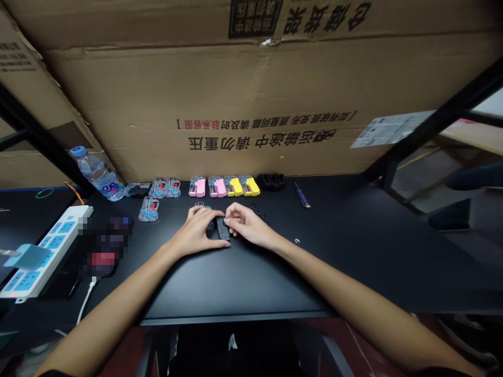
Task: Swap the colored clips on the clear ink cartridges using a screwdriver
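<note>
A small black plastic casing [222, 230] lies on the black tabletop between my hands. My left hand [198, 230] grips it from the left, thumb at its near end and fingers at its far end. Curled in a pinch, the fingers of my right hand [248, 224] press at the casing's upper right side; whatever is between their tips is hidden. Just behind my left hand a clear plastic piece [200, 204] shows in part. Several small black parts [259, 211] lie beyond my right hand.
Along the cardboard wall [243, 94] stand clear-shelled units [157, 187], pink ones [217, 187], yellow ones [234, 186] and black pieces [271, 181]. A screwdriver [302, 196] and a small white ring [297, 241] lie right. At left are a water bottle [98, 174], a power strip [51, 246] and a phone [110, 246].
</note>
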A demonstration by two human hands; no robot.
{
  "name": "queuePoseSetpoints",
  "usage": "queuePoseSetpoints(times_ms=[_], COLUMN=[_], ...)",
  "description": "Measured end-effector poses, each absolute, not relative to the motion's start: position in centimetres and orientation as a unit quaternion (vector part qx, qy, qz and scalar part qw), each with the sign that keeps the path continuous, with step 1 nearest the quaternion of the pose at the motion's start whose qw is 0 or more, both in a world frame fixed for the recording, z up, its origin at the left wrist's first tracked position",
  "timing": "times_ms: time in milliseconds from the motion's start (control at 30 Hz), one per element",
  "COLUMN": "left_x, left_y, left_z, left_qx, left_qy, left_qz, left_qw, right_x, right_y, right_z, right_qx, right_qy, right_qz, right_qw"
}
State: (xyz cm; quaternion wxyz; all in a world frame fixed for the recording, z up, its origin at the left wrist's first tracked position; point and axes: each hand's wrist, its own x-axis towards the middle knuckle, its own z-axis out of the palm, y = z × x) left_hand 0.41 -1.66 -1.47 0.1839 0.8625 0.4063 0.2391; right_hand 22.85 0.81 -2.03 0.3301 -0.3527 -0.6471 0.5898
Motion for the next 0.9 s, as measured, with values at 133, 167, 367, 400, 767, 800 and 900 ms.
queuePoseSetpoints(times_ms=[133,167,367,400,767,800,900], left_x=[0.4,0.3,0.1,0.1,0.3,0.3,0.2], left_y=[-1.7,-1.7,-1.7,-1.7,-2.2,-2.3,-2.3], left_z=[-1.4,-1.4,-1.1,-1.0,-0.4,-0.3,-0.1], left_qx=[0.861,0.86,0.86,0.86,0.846,0.845,0.84], left_qy=[0.408,0.408,0.411,0.411,0.424,0.424,0.425], left_qz=[0.24,0.241,0.239,0.237,0.234,0.236,0.248], left_qw=[0.188,0.19,0.187,0.186,0.222,0.224,0.23], right_x=[22.8,22.8,24.3,24.7,25.7,25.6,25.5], right_y=[0.6,0.6,1.3,1.5,1.5,1.4,1.3], right_z=[-2.1,-2.1,-1.9,-1.7,-0.4,-0.3,-0.2], right_qx=[-0.348,-0.346,-0.35,-0.344,-0.254,-0.253,-0.264], right_qy=[-0.657,-0.663,-0.764,-0.783,-0.872,-0.873,-0.866], right_qz=[0.58,0.575,0.442,0.412,0.288,0.284,0.281], right_qw=[0.333,0.332,0.313,0.313,0.303,0.306,0.319])
